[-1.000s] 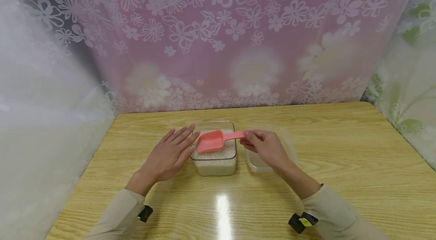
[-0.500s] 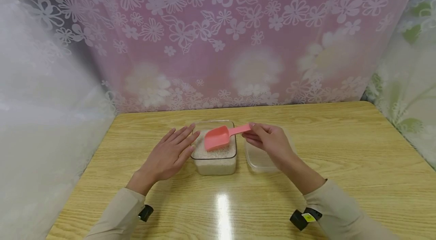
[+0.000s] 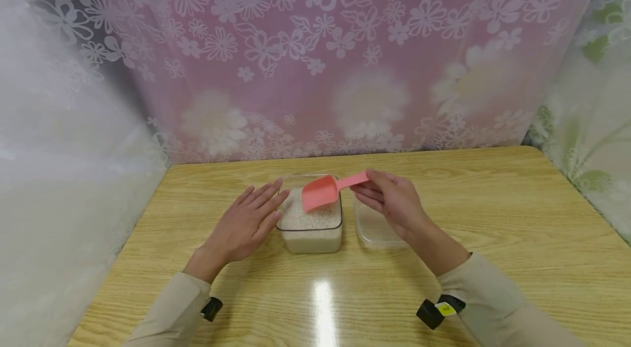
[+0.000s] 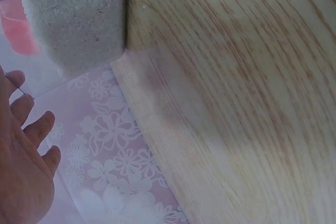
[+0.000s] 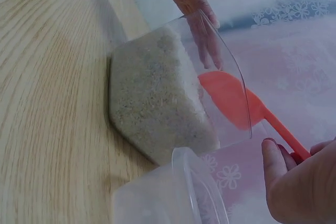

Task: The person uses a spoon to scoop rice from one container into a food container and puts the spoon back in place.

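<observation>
Right-hand grip pinches the handle end of a pink plastic scoop, its bowl over the pale rice in a clear square container; the left-hand grip, fingers extended, lies at the container's left rim. Only the right wrist view shows the side wall of the translucent plastic tub plainly. The scoop's long axis slants, lip pointing left and down, handle rising rightward.

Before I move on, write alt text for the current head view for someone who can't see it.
A person's right hand holds a pink scoop over white grains in a clear container. The left hand lies with straight fingers at the container's left rim; a translucent tub, partly hidden by the right hand, stands right of the container on a wooden table.
</observation>
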`<move>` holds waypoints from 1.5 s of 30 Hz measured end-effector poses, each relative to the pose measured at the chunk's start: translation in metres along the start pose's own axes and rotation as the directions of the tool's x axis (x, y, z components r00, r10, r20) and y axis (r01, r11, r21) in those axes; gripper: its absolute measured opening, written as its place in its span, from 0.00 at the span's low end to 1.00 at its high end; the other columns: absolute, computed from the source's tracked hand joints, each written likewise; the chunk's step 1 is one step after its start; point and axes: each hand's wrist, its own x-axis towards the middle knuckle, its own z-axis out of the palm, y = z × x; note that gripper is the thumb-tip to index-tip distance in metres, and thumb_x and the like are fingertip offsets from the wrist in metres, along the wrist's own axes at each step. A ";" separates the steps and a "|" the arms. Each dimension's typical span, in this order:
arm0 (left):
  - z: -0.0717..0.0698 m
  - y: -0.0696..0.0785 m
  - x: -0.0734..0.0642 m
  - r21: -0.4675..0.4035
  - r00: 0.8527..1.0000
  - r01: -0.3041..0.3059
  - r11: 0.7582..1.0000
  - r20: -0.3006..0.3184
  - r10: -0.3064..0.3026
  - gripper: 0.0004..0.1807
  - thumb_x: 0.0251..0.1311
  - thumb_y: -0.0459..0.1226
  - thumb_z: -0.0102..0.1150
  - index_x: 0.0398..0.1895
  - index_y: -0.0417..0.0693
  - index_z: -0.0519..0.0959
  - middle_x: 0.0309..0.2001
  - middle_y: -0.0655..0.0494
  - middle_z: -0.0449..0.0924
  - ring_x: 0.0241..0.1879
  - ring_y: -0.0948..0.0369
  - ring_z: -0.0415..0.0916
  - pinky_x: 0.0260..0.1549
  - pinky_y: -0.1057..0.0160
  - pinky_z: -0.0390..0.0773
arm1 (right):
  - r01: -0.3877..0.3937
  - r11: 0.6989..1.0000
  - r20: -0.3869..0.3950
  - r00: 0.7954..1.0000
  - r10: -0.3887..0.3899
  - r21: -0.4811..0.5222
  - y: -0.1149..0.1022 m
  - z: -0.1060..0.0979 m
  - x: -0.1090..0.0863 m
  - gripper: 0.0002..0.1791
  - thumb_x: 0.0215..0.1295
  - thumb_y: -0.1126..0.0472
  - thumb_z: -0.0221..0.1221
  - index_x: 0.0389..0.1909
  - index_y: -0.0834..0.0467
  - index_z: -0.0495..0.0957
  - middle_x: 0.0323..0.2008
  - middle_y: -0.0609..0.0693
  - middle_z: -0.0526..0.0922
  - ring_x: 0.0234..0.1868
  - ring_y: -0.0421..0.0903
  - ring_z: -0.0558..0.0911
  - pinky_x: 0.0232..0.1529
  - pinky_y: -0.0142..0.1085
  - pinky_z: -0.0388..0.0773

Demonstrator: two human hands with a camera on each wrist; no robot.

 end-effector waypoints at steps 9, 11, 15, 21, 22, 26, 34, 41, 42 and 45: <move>0.001 0.000 -0.001 0.001 1.000 -0.001 1.000 -0.004 0.001 0.28 0.76 0.52 0.29 0.75 0.57 0.53 0.75 0.58 0.45 0.72 0.58 0.46 0.70 0.52 0.43 | 0.041 0.999 -0.063 0.997 -0.042 -0.021 -0.004 0.012 0.006 0.19 0.74 0.59 0.50 0.56 0.70 0.69 0.37 0.55 0.84 0.44 0.48 0.84 0.49 0.38 0.78; 0.001 0.000 -0.001 0.002 1.000 -0.001 1.000 -0.004 0.001 0.28 0.75 0.52 0.29 0.75 0.57 0.53 0.75 0.58 0.45 0.72 0.58 0.45 0.70 0.52 0.43 | 0.055 0.998 -0.074 0.996 -0.056 -0.016 -0.005 0.016 0.008 0.18 0.74 0.59 0.50 0.54 0.70 0.70 0.36 0.55 0.83 0.42 0.48 0.85 0.49 0.38 0.79; 0.000 0.000 -0.001 0.006 1.000 -0.001 1.000 -0.003 0.001 0.28 0.75 0.52 0.29 0.75 0.57 0.53 0.75 0.58 0.45 0.72 0.58 0.45 0.70 0.52 0.43 | 0.077 0.997 -0.091 0.993 -0.076 0.004 -0.006 0.021 0.011 0.16 0.74 0.60 0.51 0.51 0.70 0.71 0.33 0.55 0.82 0.39 0.47 0.85 0.48 0.38 0.79; -0.002 0.001 -0.001 0.008 1.000 -0.004 1.000 -0.009 0.004 0.28 0.75 0.52 0.30 0.75 0.56 0.55 0.75 0.58 0.46 0.72 0.57 0.46 0.70 0.52 0.44 | 0.118 0.993 -0.090 0.989 -0.115 0.028 -0.006 0.024 0.014 0.17 0.72 0.63 0.52 0.53 0.71 0.70 0.35 0.54 0.82 0.38 0.45 0.85 0.49 0.38 0.79; -0.002 0.001 0.000 0.013 1.000 -0.006 1.000 -0.010 0.006 0.28 0.75 0.52 0.29 0.75 0.56 0.55 0.75 0.58 0.47 0.72 0.57 0.47 0.70 0.52 0.44 | 0.131 0.991 -0.085 0.988 -0.129 0.024 -0.006 0.024 0.014 0.17 0.72 0.63 0.53 0.54 0.72 0.70 0.36 0.54 0.82 0.38 0.45 0.85 0.49 0.37 0.78; -0.003 0.000 0.000 0.037 1.000 -0.016 0.999 -0.018 0.017 0.28 0.75 0.52 0.29 0.75 0.56 0.56 0.75 0.57 0.48 0.72 0.57 0.47 0.70 0.52 0.43 | 0.192 0.981 -0.075 0.978 -0.193 -0.023 -0.009 0.024 0.015 0.18 0.70 0.63 0.55 0.54 0.72 0.70 0.38 0.55 0.83 0.39 0.45 0.85 0.48 0.37 0.79; -0.005 0.000 0.001 0.058 0.999 -0.027 0.998 -0.022 0.029 0.28 0.75 0.52 0.29 0.74 0.56 0.56 0.74 0.57 0.49 0.72 0.55 0.49 0.70 0.52 0.43 | 0.318 0.930 -0.052 0.942 -0.332 -0.186 -0.017 0.025 0.016 0.20 0.68 0.60 0.57 0.52 0.72 0.72 0.42 0.61 0.83 0.39 0.46 0.85 0.45 0.38 0.80; -0.006 0.001 0.001 0.073 0.999 -0.035 0.997 -0.018 0.036 0.28 0.75 0.52 0.29 0.74 0.56 0.57 0.74 0.57 0.49 0.72 0.55 0.48 0.70 0.52 0.41 | 0.384 0.868 0.002 0.915 -0.404 -0.316 -0.023 0.030 0.016 0.19 0.68 0.61 0.58 0.52 0.72 0.75 0.44 0.66 0.82 0.38 0.45 0.86 0.42 0.36 0.81; -0.006 0.001 0.001 0.078 0.999 -0.036 0.996 -0.018 0.038 0.28 0.75 0.52 0.29 0.74 0.56 0.57 0.74 0.57 0.49 0.72 0.55 0.48 0.70 0.52 0.41 | 0.394 0.857 0.011 0.910 -0.414 -0.332 -0.024 0.031 0.016 0.19 0.68 0.62 0.58 0.52 0.72 0.75 0.43 0.66 0.82 0.38 0.45 0.86 0.41 0.36 0.82; -0.006 0.001 0.002 0.087 0.999 -0.041 0.995 -0.020 0.043 0.28 0.75 0.52 0.29 0.74 0.55 0.57 0.74 0.56 0.49 0.72 0.54 0.47 0.70 0.52 0.40 | 0.417 0.831 0.040 0.900 -0.434 -0.369 -0.026 0.033 0.017 0.17 0.68 0.63 0.58 0.51 0.72 0.76 0.42 0.65 0.82 0.38 0.46 0.85 0.41 0.36 0.82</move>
